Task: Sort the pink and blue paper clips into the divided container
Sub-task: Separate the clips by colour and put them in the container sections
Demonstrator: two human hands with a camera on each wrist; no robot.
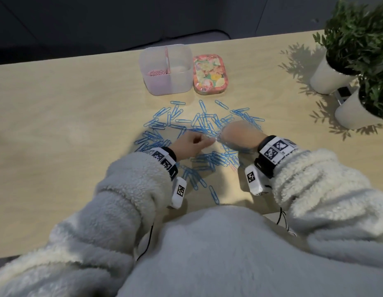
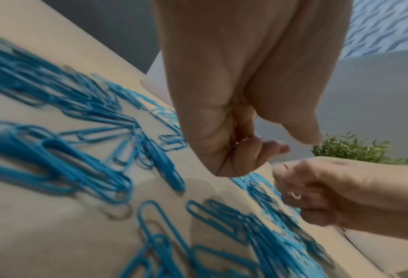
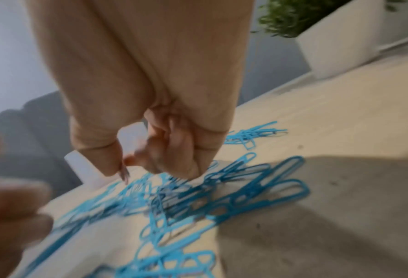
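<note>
Blue clips (image 1: 199, 133) lie spread on the table (image 1: 57, 125), under and around both hands. Left hand (image 1: 191, 144) has fingers curled around a few thin clips; right hand (image 1: 239, 133) is curled and blurred, can't tell its grip. Container (image 1: 165, 69) stands beyond the pile, pink clips (image 1: 157, 72) in its left half, a floral tin (image 1: 209, 73) just beside it.

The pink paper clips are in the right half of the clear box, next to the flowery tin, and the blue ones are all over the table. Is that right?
Not quite. The head view shows the pink paper clips in the left half of the divided container, the side away from the flowery tin. The right half looks empty. The rest is right: the blue paper clips lie scattered over the table.
</note>
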